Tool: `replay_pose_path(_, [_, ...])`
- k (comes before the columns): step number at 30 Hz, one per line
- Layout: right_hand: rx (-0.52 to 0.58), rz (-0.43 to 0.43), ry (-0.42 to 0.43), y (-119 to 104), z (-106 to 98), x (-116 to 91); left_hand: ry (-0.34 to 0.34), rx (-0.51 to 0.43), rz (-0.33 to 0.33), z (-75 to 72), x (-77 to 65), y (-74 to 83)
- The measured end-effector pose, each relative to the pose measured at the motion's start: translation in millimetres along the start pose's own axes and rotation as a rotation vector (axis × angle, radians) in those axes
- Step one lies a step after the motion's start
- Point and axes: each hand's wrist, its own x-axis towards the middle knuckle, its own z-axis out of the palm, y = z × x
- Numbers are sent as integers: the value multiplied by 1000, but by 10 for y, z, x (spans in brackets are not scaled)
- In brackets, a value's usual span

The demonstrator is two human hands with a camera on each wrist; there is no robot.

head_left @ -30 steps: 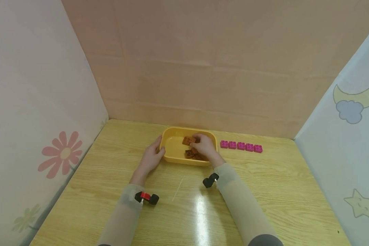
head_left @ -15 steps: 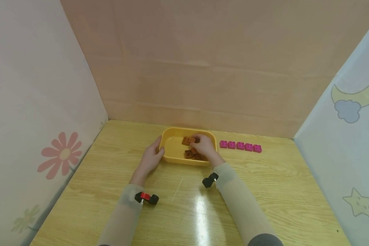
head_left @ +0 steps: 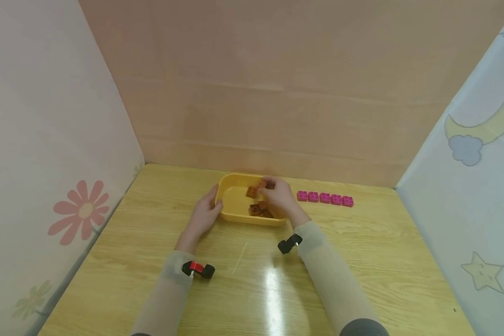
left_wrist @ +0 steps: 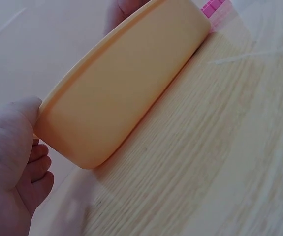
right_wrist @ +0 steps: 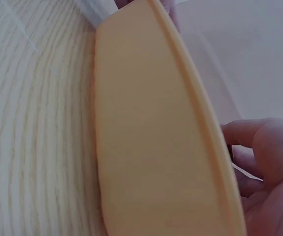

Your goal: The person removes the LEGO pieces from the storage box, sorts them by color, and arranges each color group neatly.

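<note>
A yellow plastic tray (head_left: 232,200) stands on the wooden table, with several brown-orange toy bricks (head_left: 255,210) inside its right half. My left hand (head_left: 202,212) grips the tray's left end, thumb over the rim and fingers along the outside. In the left wrist view, the tray's outer wall (left_wrist: 116,93) hides what lies within. My right hand (head_left: 279,197) reaches over the tray's right side and pinches an orange brick (head_left: 262,184) between thumb and fingers. Just left of that brick lies another orange brick (head_left: 251,192). The right wrist view shows the fingers mostly behind the tray wall.
Right of the tray, several pink bricks (head_left: 325,198) form a straight row on the table (head_left: 218,298). A beige backdrop (head_left: 235,93) rises behind the table's far edge, and patterned white panels flank both sides.
My right hand has risen a little with the orange brick, which now sits higher and apart from the brick beside it. The left hand keeps its grip on the tray.
</note>
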Motion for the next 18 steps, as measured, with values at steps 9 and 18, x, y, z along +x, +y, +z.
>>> replay_pose_path(9, [53, -20, 41, -21, -247, -164, -97, 116, -7, -142, 69, -6])
replay_pose_path(18, [159, -58, 82, 152, -532, -435, -156, 181, 20, -199, 117, -41])
